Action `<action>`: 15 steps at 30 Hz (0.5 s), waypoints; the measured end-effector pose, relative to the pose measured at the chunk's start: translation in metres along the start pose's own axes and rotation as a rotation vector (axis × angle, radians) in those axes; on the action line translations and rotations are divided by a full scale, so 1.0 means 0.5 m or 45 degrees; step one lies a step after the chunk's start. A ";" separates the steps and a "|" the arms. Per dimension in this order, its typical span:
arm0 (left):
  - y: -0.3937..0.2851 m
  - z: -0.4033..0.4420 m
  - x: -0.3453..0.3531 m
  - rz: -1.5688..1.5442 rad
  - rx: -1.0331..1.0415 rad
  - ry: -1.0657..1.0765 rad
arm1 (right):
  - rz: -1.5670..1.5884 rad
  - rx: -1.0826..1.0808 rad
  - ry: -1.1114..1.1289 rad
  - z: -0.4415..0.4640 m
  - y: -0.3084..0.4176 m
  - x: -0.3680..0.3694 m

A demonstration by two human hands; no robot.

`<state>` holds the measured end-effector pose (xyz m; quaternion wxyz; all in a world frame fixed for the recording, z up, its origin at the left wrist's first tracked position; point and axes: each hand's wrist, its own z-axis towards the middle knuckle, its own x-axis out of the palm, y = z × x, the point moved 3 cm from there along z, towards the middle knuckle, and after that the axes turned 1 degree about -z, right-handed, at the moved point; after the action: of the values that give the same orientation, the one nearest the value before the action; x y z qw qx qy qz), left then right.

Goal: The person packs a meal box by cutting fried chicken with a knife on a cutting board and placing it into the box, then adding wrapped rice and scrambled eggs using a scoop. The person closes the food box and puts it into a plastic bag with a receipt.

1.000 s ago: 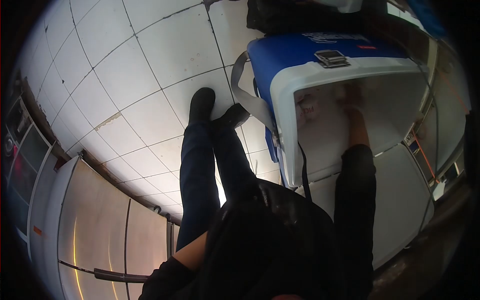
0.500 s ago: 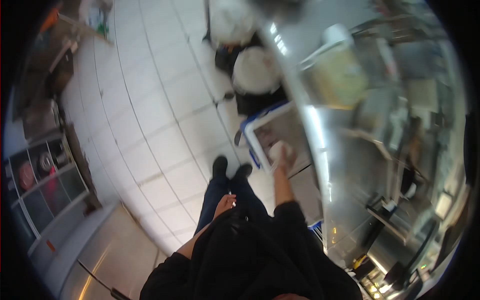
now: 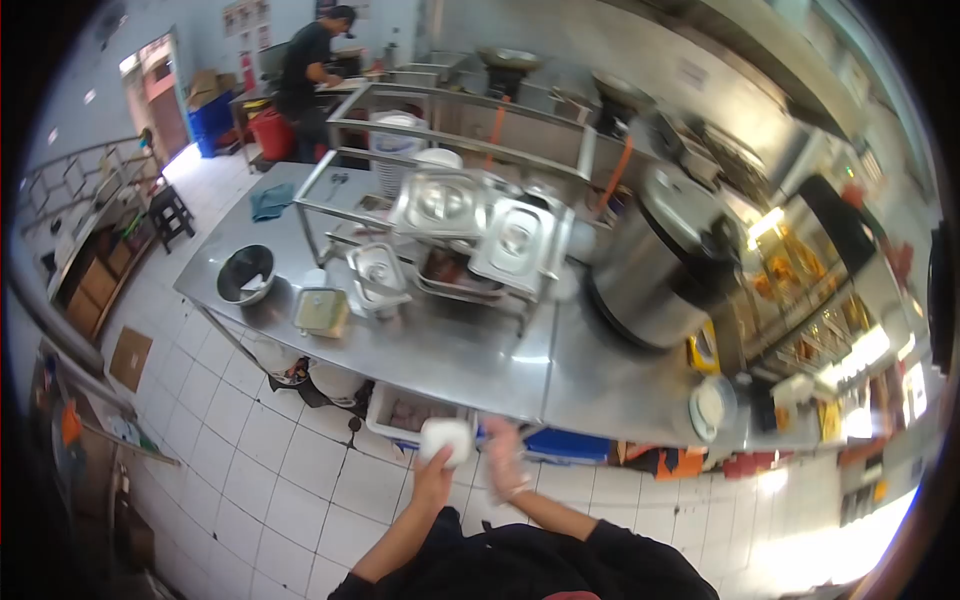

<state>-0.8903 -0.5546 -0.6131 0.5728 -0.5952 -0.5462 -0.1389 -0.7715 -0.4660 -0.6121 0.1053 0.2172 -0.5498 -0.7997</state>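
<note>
Fingers of the left hand [image 3: 431, 484] curled around the near underside of a white rounded item [image 3: 449, 437], partly closed, holding it up over the tiled floor [image 3: 285, 475]. Item sits just beyond the fingertips, away from the body; about as wide as tall, no clear long axis. Left hand in contact. Right hand [image 3: 506, 466], in what looks like a clear glove, just to the item's right, a narrow gap between. Its fingers look extended and loosely open, pointing away from the body, nothing visible in hold; blur leaves their exact spread uncertain.

Directly behind the item, low by the tabletop [image 3: 480, 350] edge: a white-rimmed box [image 3: 384, 428] with reddish contents, too small to identify. Item overlaps its near right corner in view; whether they touch, cannot tell. Blue box [image 3: 567, 444] farther right, beyond the right hand.

Tabletop above: lidded steel pans [image 3: 440, 205] near the middle, square yellowish container [image 3: 321, 312] and dark bowl [image 3: 232, 280] to the left, large steel pot [image 3: 650, 265] upright to the right. Far left background: a person [image 3: 305, 70] at another work surface.
</note>
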 end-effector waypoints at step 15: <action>0.280 -0.648 0.808 0.085 -0.604 2.055 | 0.119 0.870 -2.257 -1.166 0.238 -0.829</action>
<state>-0.4806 -0.5910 -0.2688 0.6512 -0.4336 0.0924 -0.6159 -0.1436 -0.8273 -0.5817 -0.3874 -0.4718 -0.6418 -0.4642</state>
